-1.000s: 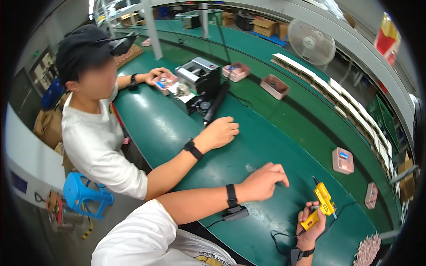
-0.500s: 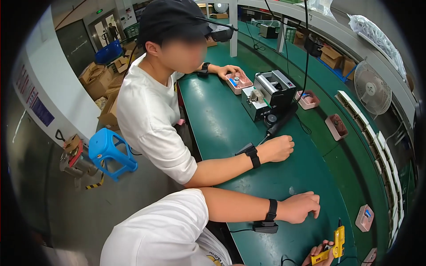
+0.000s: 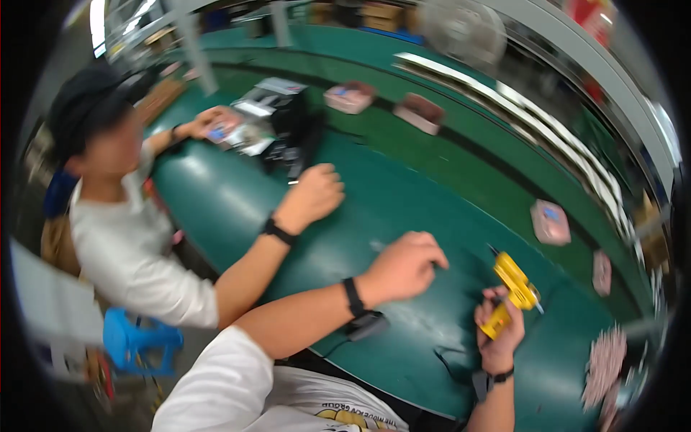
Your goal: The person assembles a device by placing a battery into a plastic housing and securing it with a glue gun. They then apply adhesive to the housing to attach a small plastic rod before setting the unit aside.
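My left hand [image 3: 403,266] is over the green tabletop near the middle, fingers loosely bent and a little apart, with nothing seen in it. Its outline is slightly blurred. To its right, my right hand [image 3: 502,324] is wrapped around the handle of a yellow glue gun [image 3: 517,282]. The gun's dark nozzle points up and left, and a pale stick juts from its rear. Both wrists wear black straps.
At left, a co-worker in a white shirt reaches over the green table [image 3: 201,191]. A black and silver machine [image 3: 277,119] stands by that person's hands. Pink trays [image 3: 551,222] line the strip beyond. Pinkish strips [image 3: 603,367] lie at lower right; a blue stool [image 3: 140,338] stands below left.
My view has swung to the right, so the co-worker and machine appear farther left. My right hand and the glue gun now show fully. The glue gun stays in my right hand.
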Available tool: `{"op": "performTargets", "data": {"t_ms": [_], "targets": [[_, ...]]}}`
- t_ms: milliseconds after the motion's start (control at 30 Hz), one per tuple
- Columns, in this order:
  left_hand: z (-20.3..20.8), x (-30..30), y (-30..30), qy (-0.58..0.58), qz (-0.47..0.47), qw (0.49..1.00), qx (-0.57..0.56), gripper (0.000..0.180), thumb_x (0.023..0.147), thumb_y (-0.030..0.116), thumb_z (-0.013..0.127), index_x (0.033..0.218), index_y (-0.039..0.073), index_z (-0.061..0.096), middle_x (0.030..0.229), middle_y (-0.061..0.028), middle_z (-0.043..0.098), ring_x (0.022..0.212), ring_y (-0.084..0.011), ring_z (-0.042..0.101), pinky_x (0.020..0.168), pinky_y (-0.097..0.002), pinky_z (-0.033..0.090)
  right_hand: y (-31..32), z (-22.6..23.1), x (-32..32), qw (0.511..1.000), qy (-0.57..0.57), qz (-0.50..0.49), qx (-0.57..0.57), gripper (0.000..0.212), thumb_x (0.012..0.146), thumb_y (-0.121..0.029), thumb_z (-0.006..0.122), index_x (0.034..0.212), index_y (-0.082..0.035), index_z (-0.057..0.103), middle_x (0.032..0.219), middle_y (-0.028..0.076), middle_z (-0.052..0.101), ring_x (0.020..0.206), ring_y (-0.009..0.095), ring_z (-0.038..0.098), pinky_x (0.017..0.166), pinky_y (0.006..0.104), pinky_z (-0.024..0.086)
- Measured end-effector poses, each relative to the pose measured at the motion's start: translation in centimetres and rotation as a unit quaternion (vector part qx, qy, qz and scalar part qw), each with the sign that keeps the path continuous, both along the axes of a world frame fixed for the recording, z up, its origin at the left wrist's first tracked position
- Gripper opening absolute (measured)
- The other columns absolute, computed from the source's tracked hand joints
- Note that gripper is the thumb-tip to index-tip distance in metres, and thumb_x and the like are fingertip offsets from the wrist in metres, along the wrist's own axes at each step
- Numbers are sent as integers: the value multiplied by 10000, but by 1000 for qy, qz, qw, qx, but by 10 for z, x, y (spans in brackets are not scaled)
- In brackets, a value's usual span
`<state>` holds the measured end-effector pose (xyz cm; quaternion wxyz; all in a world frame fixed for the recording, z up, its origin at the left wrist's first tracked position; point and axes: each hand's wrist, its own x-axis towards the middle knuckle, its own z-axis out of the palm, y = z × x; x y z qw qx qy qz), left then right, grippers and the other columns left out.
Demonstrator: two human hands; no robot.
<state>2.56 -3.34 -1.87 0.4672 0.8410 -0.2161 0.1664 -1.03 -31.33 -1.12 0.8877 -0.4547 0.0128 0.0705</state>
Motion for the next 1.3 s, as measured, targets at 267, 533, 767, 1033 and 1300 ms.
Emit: {"op": "performTargets", "data": {"t_ms": [267, 533, 767, 1033, 1300], "targets": [[13, 4, -7, 61, -17, 997, 38, 181, 900, -43, 651, 1013, 47, 759, 943, -97, 643, 745, -241, 641, 677, -334, 521, -4, -9, 10, 999, -29, 22, -7, 300, 1004, -264, 613, 1194, -33, 625, 1128, 198, 716, 633, 164, 585, 598, 355, 497], [28, 98, -26, 120, 15, 970, 212, 342, 949, 353, 740, 861, 22, 719, 739, -182, 727, 700, -329, 722, 656, -439, 567, -6, -10, 7, 997, -15, -53, 48, 280, 994, -231, 603, 1194, -36, 624, 1135, 185, 708, 648, 157, 585, 618, 355, 508], [2, 245, 4, 73, 261, 906, 326, 468, 997, 408, 652, 1281, 45, 571, 1181, -287, 727, 1073, -456, 719, 903, -557, 589, 2, -14, 12, 997, -11, -49, 58, 252, 996, -200, 595, 1187, -38, 625, 1136, 191, 700, 652, 160, 583, 629, 375, 521], [6, 283, 10, 101, 212, 908, 346, 514, 1013, 473, 627, 1305, 52, 581, 1280, -240, 700, 1143, -431, 705, 954, -553, 570, -4, -15, 12, 998, -2, -46, 53, 247, 1001, -198, 592, 1181, -33, 625, 1133, 199, 697, 650, 167, 582, 637, 377, 524], [37, 223, 55, 57, 280, 864, 414, 646, 963, 600, 667, 1169, -10, 715, 1235, -241, 688, 1103, -413, 695, 951, -518, 554, -1, -10, 14, 998, -6, -48, 47, 247, 998, -197, 602, 1182, -33, 622, 1123, 195, 701, 644, 165, 583, 634, 376, 525]]}}
